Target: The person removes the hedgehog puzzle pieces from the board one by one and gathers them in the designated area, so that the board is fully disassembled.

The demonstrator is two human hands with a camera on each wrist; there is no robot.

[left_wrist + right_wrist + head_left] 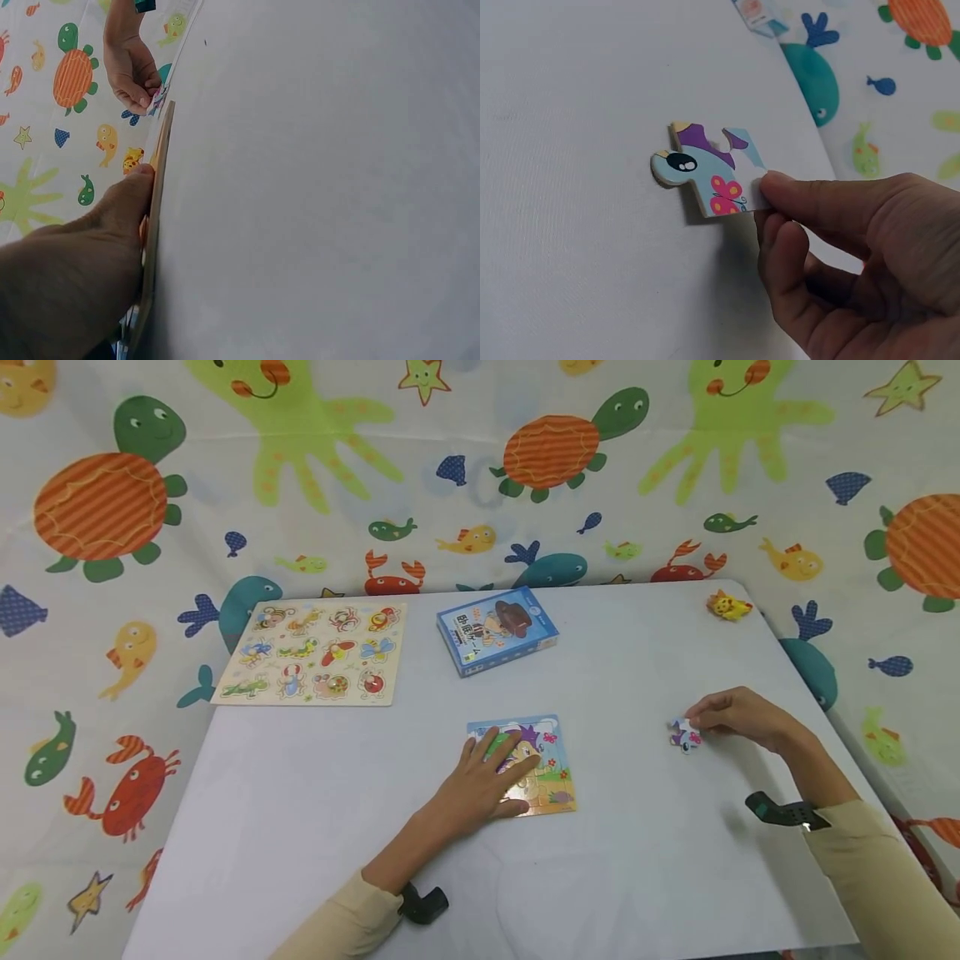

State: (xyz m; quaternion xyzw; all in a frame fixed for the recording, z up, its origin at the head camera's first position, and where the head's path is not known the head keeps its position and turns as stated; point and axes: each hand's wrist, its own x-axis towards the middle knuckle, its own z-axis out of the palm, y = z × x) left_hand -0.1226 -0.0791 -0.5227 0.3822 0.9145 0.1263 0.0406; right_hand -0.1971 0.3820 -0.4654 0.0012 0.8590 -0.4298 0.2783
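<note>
A small jigsaw puzzle [558, 772] with a colourful cartoon picture lies flat on the white table. My left hand [463, 792] rests on it with the fingers spread, covering its left and middle parts. In the left wrist view the thumb of the left hand [97, 247] lies against the puzzle's thin edge [159, 187]. Over to the right, my right hand [742, 714] pinches a puzzle piece [684, 737] between thumb and fingers, apart from the puzzle. Seen in the right wrist view, this piece [705, 166] carries a large eye, purple patches and a pink butterfly, and is held just above the table.
A wooden insect puzzle board [315, 652] lies at the back left. Beside it is a blue game box [495, 627]. At the far right corner sits a small yellow figure [727, 606]. A sea-animal cloth [465, 443] hangs behind the table [300, 810].
</note>
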